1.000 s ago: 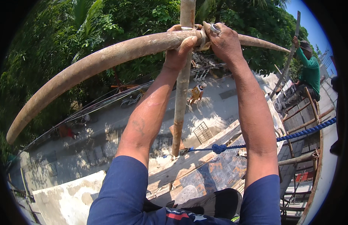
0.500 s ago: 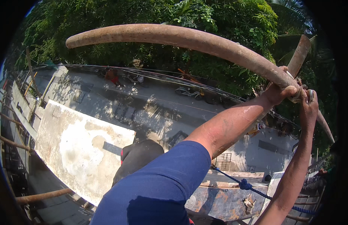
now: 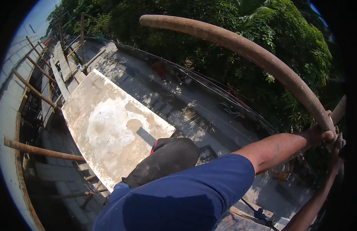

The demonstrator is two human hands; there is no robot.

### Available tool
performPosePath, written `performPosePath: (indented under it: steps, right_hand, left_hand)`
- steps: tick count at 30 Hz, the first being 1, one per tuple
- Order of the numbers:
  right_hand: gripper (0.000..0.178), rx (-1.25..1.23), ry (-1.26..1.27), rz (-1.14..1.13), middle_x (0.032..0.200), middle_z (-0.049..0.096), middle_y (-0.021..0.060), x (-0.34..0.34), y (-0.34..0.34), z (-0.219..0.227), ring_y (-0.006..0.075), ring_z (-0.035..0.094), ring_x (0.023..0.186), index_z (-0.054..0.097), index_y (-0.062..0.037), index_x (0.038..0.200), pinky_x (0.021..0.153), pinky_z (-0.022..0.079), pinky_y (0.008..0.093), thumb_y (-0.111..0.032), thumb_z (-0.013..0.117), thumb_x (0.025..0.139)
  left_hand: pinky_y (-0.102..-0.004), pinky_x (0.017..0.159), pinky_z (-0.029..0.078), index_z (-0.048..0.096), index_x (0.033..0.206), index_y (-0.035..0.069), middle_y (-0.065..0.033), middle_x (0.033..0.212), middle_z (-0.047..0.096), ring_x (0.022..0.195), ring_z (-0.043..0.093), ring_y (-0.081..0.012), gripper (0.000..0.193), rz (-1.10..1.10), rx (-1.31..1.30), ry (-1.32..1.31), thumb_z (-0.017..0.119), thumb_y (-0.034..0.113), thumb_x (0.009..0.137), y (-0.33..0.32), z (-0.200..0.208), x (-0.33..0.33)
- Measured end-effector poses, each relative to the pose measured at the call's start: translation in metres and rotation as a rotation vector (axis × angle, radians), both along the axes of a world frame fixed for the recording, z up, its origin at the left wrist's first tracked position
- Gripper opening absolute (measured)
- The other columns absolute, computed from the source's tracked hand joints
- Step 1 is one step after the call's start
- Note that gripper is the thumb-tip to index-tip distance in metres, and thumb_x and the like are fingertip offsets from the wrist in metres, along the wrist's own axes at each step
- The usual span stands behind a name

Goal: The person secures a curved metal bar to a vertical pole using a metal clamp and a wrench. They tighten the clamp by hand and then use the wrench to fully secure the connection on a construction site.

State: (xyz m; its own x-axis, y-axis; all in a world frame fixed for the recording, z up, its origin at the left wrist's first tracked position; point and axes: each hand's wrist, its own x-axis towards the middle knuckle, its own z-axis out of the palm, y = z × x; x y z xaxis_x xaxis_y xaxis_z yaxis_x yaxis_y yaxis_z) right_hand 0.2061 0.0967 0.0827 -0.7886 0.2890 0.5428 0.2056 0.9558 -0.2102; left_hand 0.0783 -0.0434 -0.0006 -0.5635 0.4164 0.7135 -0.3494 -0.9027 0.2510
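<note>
The left hand (image 3: 322, 133) wraps around the rusty pipe (image 3: 263, 57), which bends from top middle to right edge. The right hand (image 3: 337, 149) is just below; I can't tell its grip. Holding the pipe up seems the step; any move calls for a tight hold.

Trees (image 3: 301, 50) spread from twelve to two o'clock. A stained board (image 3: 109, 123) lies at nine. Blue rope (image 3: 259, 214) shows at five.

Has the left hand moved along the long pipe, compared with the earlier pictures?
No, not noticeably: the left hand still grips the long pipe beside its crossing with the upright pole. It appears farther right because the view turned left.
</note>
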Motion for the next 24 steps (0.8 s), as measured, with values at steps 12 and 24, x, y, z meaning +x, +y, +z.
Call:
performPosePath:
  steps: [12, 24]
  right_hand:
    - [0.042, 0.152, 0.185, -0.236, 0.093, 0.071, 0.0255, -0.001, -0.085, 0.018, 0.0427, 0.070, 0.093, 0.063, 0.0019, 0.098, 0.081, 0.055, 0.0507, -0.040, 0.066, 0.095]
    - [0.033, 0.019, 0.023, -0.300, 0.093, 0.073, 0.0237, 0.006, -0.103, 0.030, 0.0384, 0.073, 0.093, 0.061, 0.0017, 0.108, 0.082, 0.059, 0.0492, -0.025, 0.066, 0.090]
  left_hand:
    - [-0.0397, 0.108, 0.043, 0.026, 0.150, 0.000, -0.0144, 0.130, 0.057, 0.118, 0.058, -0.0216, 0.091, 0.266, -0.354, 0.280, 0.077, 0.039, 0.085, -0.013, -0.001, -0.015]
    - [-0.0421, 0.113, 0.039, 0.023, 0.155, 0.004, -0.0163, 0.139, 0.050, 0.128, 0.053, -0.0257, 0.100, 0.160, -0.483, 0.160, 0.080, 0.040, 0.081, -0.022, 0.006, -0.008]
